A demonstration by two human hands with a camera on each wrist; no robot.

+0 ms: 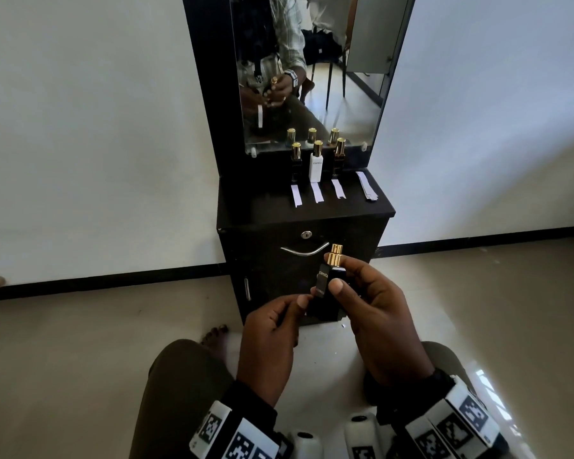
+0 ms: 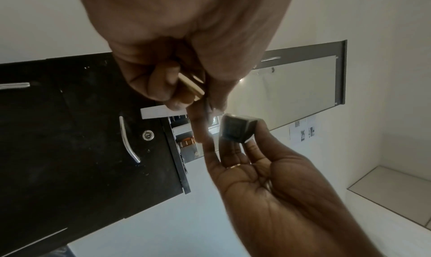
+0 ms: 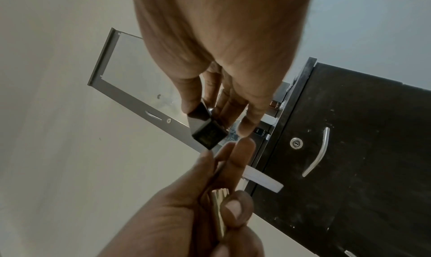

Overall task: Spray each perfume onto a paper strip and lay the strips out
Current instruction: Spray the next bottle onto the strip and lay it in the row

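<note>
My right hand (image 1: 338, 283) grips a black perfume bottle (image 1: 332, 279) upright in front of the cabinet, its gold sprayer bare. The bottle's base shows in the right wrist view (image 3: 207, 131) and the left wrist view (image 2: 235, 130). Just to its left, my left hand (image 1: 299, 303) pinches a white paper strip (image 2: 161, 111) and keeps the gold cap (image 2: 191, 87) tucked in its curled fingers. From the head view the strip is hidden behind the hand. Strip (image 3: 261, 180) and cap (image 3: 219, 213) also appear in the right wrist view.
On the black cabinet top (image 1: 345, 207) stand a black bottle (image 1: 296, 162), a white bottle (image 1: 316, 165) and a dark bottle (image 1: 339, 160), each with a strip (image 1: 317, 192) before it. Spare strips (image 1: 367, 187) lie at the right. A mirror (image 1: 312, 77) rises behind.
</note>
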